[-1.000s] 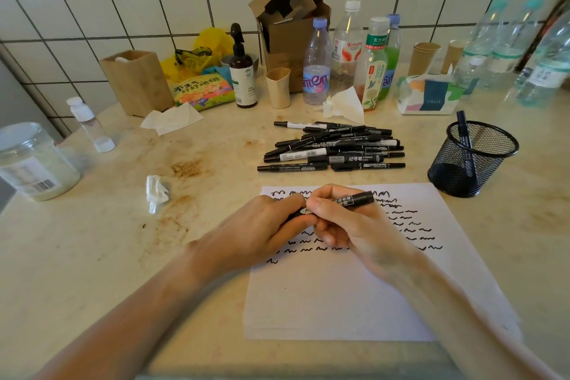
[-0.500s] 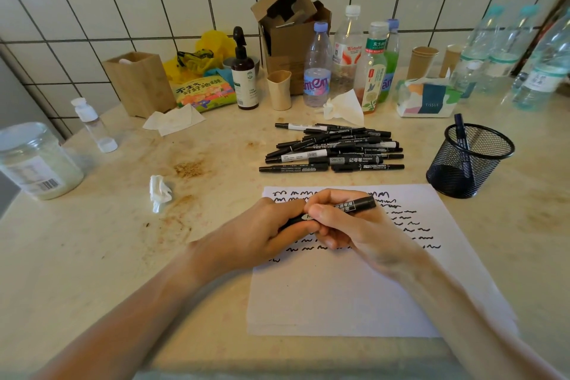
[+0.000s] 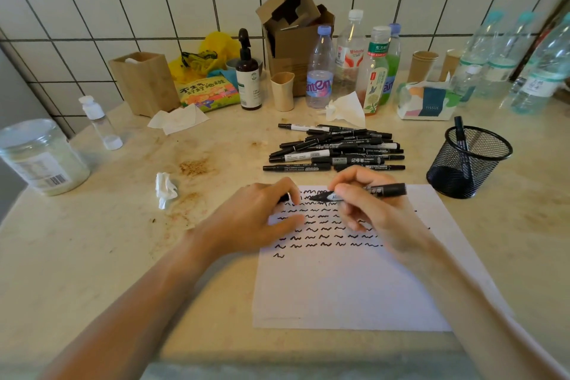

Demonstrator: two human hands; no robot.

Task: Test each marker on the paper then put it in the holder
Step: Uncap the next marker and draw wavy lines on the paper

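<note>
Marker (image 3: 367, 192) sits uncapped in your right hand (image 3: 370, 210), fingers curled round its barrel, tip just above the paper (image 3: 348, 287), while your left hand (image 3: 262, 219) pinches what looks like its cap (image 3: 283, 198); next, scribble, recap, then reach right for the holder (image 3: 468, 160).

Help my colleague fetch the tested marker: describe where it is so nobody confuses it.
Find the black mesh holder right of the paper. The marker in the holder stands alone, leaning on the rim, unlike the pile of markers lying flat.

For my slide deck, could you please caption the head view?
Right hand holds an uncapped marker over scribbled paper; left hand holds its cap.
</note>
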